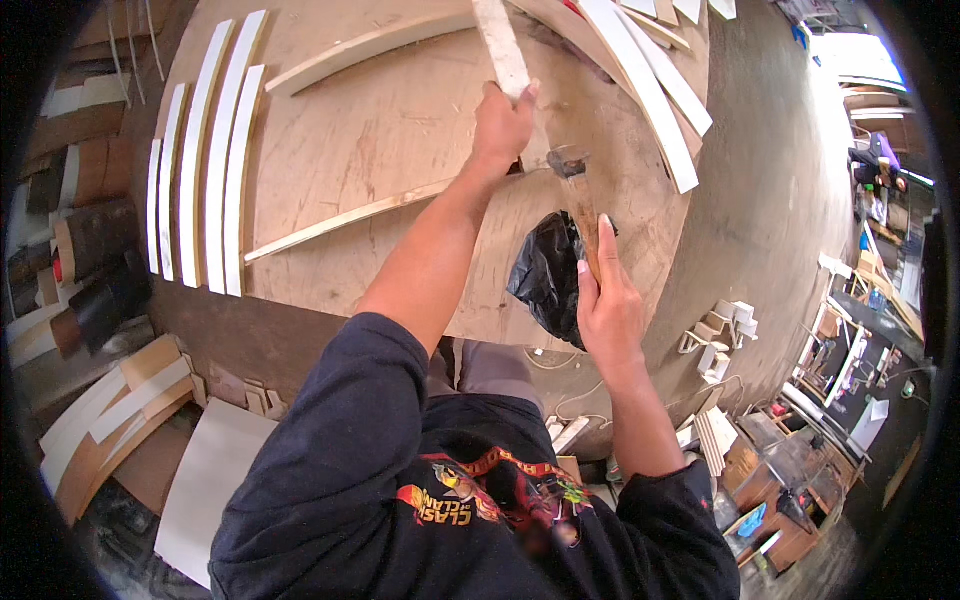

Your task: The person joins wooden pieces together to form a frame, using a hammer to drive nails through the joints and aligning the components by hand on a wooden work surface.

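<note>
My left hand (503, 128) is closed around the near end of a white wooden strip (500, 45) that runs away from me over the plywood tabletop (370, 140). My right hand (612, 305) grips the wooden handle of a hammer (582, 200); its dark head is a little blurred and sits to the right of my left hand. A black plastic bag (545, 275) lies crumpled beside my right hand, near the table's front edge. Under my left forearm runs a thin wooden strip (345, 220) set on edge, and a wider wooden board (370, 50) stands beyond it.
Several white strips (230, 150) lie side by side along the table's left edge. More white strips (650, 95) are piled at the far right. Small offcuts (720, 335) sit on the floor to the right. Curved boards (120, 420) and a white panel (215, 470) are at lower left.
</note>
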The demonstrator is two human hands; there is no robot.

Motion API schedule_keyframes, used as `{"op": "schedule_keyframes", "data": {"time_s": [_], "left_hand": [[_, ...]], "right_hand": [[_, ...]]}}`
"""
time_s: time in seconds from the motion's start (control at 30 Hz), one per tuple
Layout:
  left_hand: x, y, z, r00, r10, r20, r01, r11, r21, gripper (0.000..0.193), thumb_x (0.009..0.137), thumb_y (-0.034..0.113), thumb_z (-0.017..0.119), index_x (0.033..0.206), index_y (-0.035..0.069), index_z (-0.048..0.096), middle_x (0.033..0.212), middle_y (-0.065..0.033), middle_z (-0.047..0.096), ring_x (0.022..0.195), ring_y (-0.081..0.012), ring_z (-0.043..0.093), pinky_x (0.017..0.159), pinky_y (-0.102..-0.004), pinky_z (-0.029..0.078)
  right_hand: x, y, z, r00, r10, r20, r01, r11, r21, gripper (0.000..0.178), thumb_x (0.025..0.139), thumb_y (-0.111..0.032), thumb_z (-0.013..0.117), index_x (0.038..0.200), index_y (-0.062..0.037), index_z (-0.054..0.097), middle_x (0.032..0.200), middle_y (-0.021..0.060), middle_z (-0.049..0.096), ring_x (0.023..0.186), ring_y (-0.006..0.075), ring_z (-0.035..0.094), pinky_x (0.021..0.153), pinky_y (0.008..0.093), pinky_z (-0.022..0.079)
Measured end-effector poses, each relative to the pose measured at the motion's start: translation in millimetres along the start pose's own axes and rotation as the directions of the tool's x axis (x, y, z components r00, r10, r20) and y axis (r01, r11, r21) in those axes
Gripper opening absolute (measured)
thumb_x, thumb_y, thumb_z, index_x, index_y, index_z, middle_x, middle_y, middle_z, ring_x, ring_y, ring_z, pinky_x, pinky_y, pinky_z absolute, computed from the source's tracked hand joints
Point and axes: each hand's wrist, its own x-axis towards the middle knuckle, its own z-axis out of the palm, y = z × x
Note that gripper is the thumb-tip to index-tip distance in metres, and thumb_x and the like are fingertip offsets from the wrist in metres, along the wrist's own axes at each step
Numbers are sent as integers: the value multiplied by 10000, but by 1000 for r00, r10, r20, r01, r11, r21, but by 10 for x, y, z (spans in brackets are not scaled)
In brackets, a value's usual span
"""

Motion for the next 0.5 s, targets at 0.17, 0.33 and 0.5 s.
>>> {"op": "schedule_keyframes", "data": {"time_s": [0.17,0.33,0.5], "left_hand": [[37,-117,-26,999,18,-46,-16,999,48,636,992,478,683,1120,-122,513,948,-350,700,895,-510,707,796,-527,555],[10,-44,-45,999,-35,-26,36,998,50,637,989,483,686,1112,-118,517,968,-358,699,920,-516,705,812,-530,554],[-58,7,-8,1000,-4,2,4,1000,10,628,991,473,683,1107,-123,524,987,-357,703,944,-505,712,823,-514,558]], "right_hand": [[47,-163,-101,991,124,48,-129,984,120,603,1052,-120,588,1620,-111,383,1225,280,696,1043,457,705,858,478,560],[12,-216,-83,952,-198,-232,209,978,23,599,1054,-122,586,1611,-54,376,1313,269,665,1045,452,705,860,471,565],[48,54,151,994,73,82,-74,997,13,621,1049,-166,599,1624,-115,370,1227,282,691,948,451,704,806,495,563]]}}
